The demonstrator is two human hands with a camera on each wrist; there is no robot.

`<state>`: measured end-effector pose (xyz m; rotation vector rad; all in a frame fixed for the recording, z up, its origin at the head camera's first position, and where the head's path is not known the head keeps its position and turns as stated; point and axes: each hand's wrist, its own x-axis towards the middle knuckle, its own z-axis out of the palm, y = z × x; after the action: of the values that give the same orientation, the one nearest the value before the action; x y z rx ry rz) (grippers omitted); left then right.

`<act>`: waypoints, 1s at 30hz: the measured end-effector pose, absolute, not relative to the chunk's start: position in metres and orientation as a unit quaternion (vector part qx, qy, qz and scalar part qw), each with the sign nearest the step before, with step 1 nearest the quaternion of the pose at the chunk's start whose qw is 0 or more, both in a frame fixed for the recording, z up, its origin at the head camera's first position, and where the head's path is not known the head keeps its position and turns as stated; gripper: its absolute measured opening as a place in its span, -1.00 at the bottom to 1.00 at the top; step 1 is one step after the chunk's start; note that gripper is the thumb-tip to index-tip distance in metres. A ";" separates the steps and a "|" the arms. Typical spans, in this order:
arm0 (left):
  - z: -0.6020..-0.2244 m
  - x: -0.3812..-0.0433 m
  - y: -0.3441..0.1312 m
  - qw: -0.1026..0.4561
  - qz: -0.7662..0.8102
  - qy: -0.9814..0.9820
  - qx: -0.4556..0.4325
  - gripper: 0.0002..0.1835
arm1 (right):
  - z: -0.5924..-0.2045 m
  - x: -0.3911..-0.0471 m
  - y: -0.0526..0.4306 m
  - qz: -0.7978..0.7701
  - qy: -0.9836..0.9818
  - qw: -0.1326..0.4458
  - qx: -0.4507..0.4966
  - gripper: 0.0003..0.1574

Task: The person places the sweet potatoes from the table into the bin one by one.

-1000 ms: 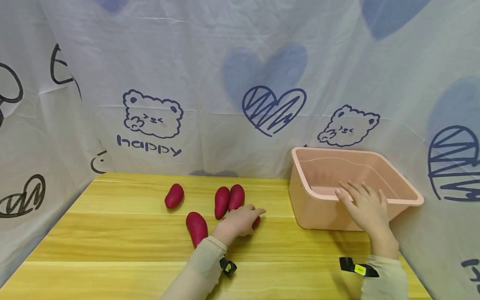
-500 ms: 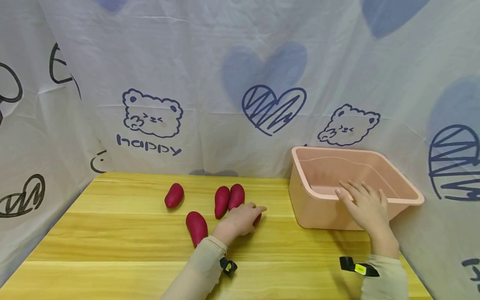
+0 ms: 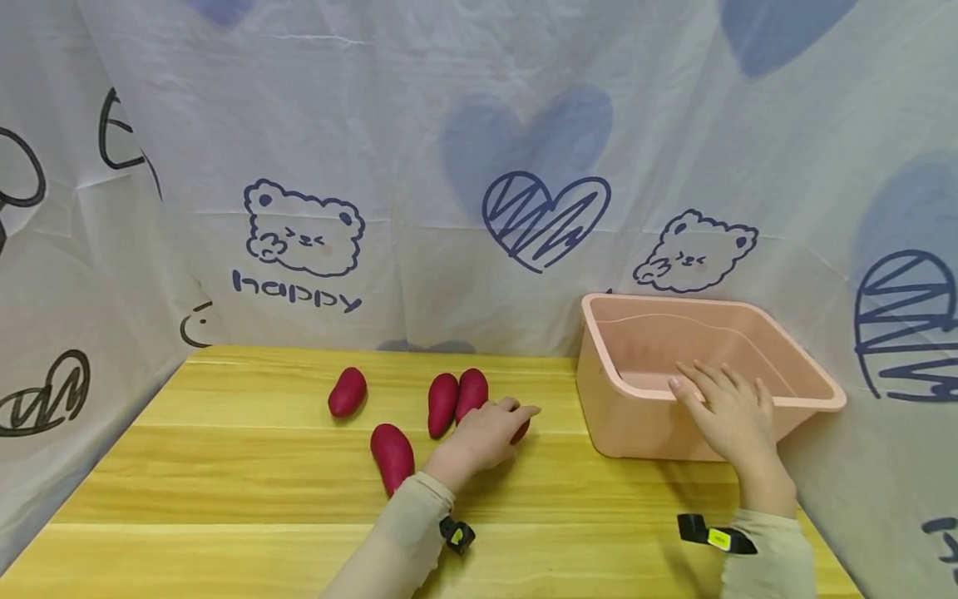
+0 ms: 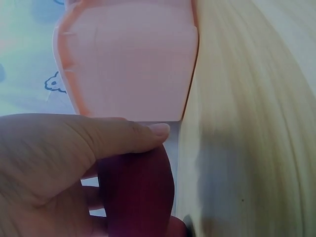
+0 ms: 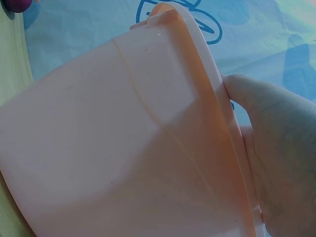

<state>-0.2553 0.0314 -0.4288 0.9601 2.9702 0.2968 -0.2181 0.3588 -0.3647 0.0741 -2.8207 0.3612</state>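
My left hand (image 3: pixel 479 437) holds a smooth dark red oblong (image 4: pixel 138 192), shaped like a mango or sweet potato. The thumb lies across its top in the left wrist view, with fingers round its far side. In the head view the hand hides most of it. My right hand (image 3: pixel 732 416) rests over the near rim of a pink plastic tub (image 3: pixel 644 424), its fingers fairly straight and spread over the inside. From the right wrist, the thumb touches the tub's rim (image 5: pixel 217 89).
More dark red oblongs lie on the wooden table (image 3: pixel 247 491): one at the back left (image 3: pixel 348 393), one nearer my left sleeve (image 3: pixel 392 457), and a pair side by side (image 3: pixel 442 405). A printed white cloth (image 3: pixel 419 150) hangs behind the table and tub.
My left hand has shifted slightly right and up in the head view, with the dark red oblong in it. My right hand and the tub have stayed put.
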 end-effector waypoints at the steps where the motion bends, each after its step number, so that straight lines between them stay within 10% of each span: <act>1: -0.429 -0.255 0.032 -0.004 0.094 0.946 0.309 -0.25 | -0.365 -0.218 0.359 0.125 -0.981 0.149 0.026 -0.21; 30: -0.376 -0.262 0.064 -0.084 0.117 0.931 0.336 -0.34 | -0.363 -0.217 0.359 0.124 -0.982 0.143 0.025 -0.20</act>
<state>-0.2623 0.0635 -0.3762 1.1160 3.0913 0.3889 -0.2172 0.3590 -0.3634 0.0724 -2.8316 0.3589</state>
